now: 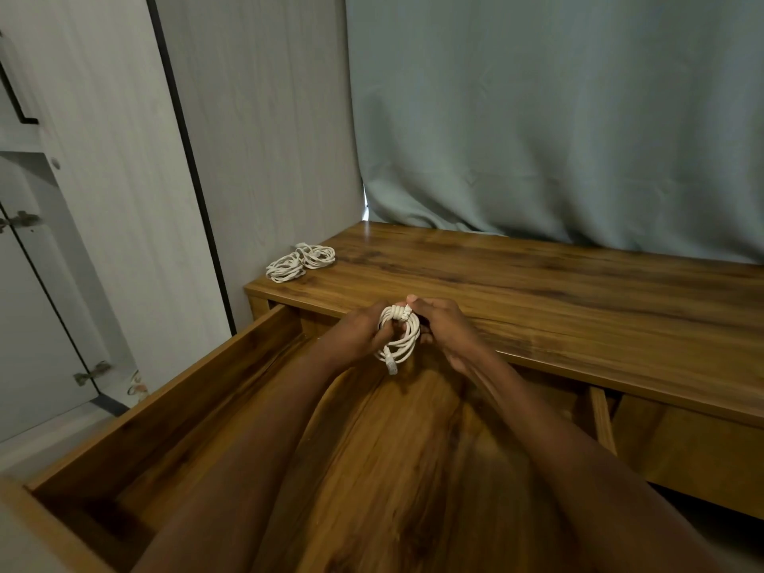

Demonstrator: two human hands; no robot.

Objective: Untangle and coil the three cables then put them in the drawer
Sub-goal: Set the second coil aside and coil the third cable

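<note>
Ahead of you a grey-green curtain (558, 117) hangs in folds, its hem bunched on the back of the wooden bench (537, 275). To your left stands a pale wood-grain wardrobe panel (256, 117) with a thin black edge strip (182, 130) running down it. Further left you see white cabinet doors (37, 283) with metal hinges (93, 372) showing, one near the bottom and another higher up.

Two coiled cables (301, 261) lie touching at the worktop's (537, 283) far left corner, while both hands hold a third coil (399, 335) above the open drawer (173, 390) in front.
</note>
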